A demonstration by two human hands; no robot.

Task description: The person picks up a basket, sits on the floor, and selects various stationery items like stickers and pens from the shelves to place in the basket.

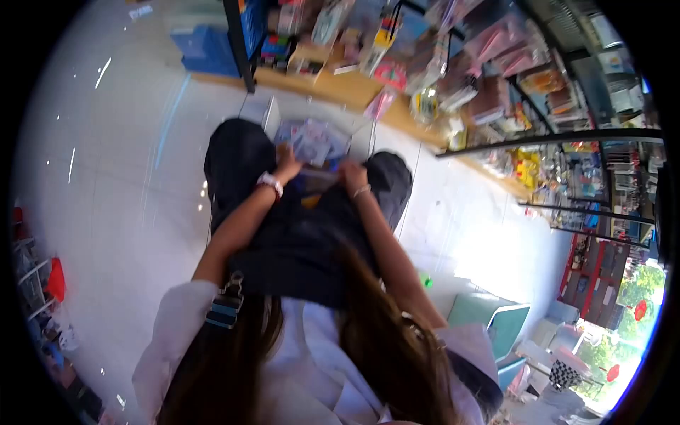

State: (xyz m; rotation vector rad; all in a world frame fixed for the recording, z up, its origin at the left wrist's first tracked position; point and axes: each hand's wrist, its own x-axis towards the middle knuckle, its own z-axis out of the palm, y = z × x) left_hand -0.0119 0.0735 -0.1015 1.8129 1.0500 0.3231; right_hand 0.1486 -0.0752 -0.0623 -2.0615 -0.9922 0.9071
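Observation:
Between my knees stands a white open box (363, 136), partly filled with flat, clear-wrapped printed packets (312, 139). My left hand (287, 163), with a pale band on its wrist, is closed at the left end of the box's near edge. At the right end of that edge my right hand (352, 177) is closed too, its fingers curled and a thin bracelet on the wrist. A pale strip of the near edge shows between the two hands. Below it, in the shadow of my lap, lies something small and yellow (310, 202).
A wooden-edged shelf (354, 86) crowded with packaged goods runs beyond the box and along the right. Blue bins (207, 51) stand at its left end. A green chair (506, 329) is at lower right. A small green item (426, 280) lies on the tiled floor (142, 177).

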